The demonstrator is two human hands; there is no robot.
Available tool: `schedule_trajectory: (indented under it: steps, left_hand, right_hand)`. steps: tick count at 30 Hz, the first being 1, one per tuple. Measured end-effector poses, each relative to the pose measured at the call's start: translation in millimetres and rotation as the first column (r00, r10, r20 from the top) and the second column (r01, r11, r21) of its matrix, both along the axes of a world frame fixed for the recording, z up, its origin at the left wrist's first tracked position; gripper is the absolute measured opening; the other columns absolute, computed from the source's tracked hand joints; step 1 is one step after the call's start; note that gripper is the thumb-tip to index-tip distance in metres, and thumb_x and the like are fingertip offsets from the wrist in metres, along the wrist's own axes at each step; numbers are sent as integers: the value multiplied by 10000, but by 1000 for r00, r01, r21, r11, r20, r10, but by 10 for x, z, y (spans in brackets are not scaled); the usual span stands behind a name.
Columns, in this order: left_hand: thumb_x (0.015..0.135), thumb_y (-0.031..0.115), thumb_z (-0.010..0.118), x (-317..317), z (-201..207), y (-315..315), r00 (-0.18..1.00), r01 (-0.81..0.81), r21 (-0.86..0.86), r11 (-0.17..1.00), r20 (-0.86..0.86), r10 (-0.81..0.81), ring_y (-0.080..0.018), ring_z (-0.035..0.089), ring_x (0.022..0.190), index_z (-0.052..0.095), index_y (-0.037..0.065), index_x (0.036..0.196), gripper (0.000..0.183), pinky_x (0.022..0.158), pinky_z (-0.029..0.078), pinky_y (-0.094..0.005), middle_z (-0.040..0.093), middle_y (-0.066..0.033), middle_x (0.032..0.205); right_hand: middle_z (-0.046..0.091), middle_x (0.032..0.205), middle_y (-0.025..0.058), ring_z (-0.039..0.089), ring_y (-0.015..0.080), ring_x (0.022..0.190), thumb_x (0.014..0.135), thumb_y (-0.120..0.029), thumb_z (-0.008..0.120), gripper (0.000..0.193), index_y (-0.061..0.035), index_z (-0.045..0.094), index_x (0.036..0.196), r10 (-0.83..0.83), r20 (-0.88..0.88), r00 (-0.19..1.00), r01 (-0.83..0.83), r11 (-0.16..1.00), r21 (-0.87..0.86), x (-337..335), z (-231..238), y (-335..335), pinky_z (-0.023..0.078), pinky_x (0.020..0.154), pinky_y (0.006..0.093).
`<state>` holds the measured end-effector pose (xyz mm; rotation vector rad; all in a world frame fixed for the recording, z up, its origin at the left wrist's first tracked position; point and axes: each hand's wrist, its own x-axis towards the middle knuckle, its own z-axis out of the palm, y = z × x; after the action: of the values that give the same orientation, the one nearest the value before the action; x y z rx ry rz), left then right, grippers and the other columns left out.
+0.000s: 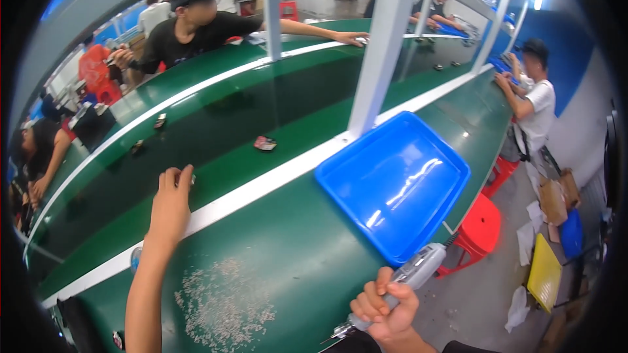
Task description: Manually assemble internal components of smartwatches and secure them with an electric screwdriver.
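Observation:
My right hand [387,306] is wrapped around a grey electric screwdriver [418,268], its bit pointing down to the lower left. My left hand [171,199] reaches over the white rail onto the green conveyor belt [222,114]. Its fingers are bent together, and a tiny pale bit shows by the fingertips, too small to name. On the belt beyond lies a small red-and-silver part [265,143]. Two more small dark parts [160,121] sit farther left. Between my forearms, many small screws [226,304] are scattered over the green worktop [307,235].
A blue tray [405,183] lies on the worktop to the right, against a grey upright post [383,59]. A red stool [481,225] stands beside the bench. Co-workers sit across the belt [196,39] and at the far right [536,98].

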<state>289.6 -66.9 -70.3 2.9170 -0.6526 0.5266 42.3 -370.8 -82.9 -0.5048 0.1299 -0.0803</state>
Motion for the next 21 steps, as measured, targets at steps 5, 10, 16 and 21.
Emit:
schedule_trajectory:
  steps: [5, 10, 16, 21]
  left_hand:
    - [705, -105, 580, -1091, 243, -1029, 880, 462, -105, 880, -71, -471, -369, 572, 1003, 533, -10, 1252, 558, 828, 522, -422, 528, -216, 1179]
    - [763, 94, 601, -1727, -84, -1285, 699, 712, 2, 702, -98, -708, -350, 573, 1037, 571, -69, 1187, 455, 842, 502, -402, 556, -266, 1205]
    - [734, 55, 632, -1843, -127, -1249, 755, 610, -231, 758, -123, -645, -313, 587, 1039, 594, -75, 1126, 414, 828, 531, -393, 596, -208, 1170]
    - [694, 16, 633, -1803, -172, -1383, 714, 580, -293, 760, -267, -647, -298, 605, 990, 609, -82, 1051, 371, 720, 560, -360, 616, -183, 1089]
  right_hand:
    - [388, 537, -1, 367, 113, 443, 902, -234, 461, 176, -76, 482, 827, 99, -13, 995, -97, 992, 82, -77, -50, 1, 367, 542, 310]
    - [376, 521, -7, 356, 111, 426, 899, -237, 465, 176, -81, 476, 818, 72, -47, 996, -70, 997, 40, -272, -30, 43, 363, 523, 303]
    - [372, 522, -14, 348, 106, 417, 917, -254, 476, 197, -86, 461, 815, 124, -94, 988, -121, 992, 31, -360, -65, 118, 363, 506, 297]
    - [369, 516, -14, 368, 111, 416, 935, -256, 467, 199, -90, 448, 827, 124, -178, 976, -129, 991, -20, -412, -151, 152, 377, 508, 299]
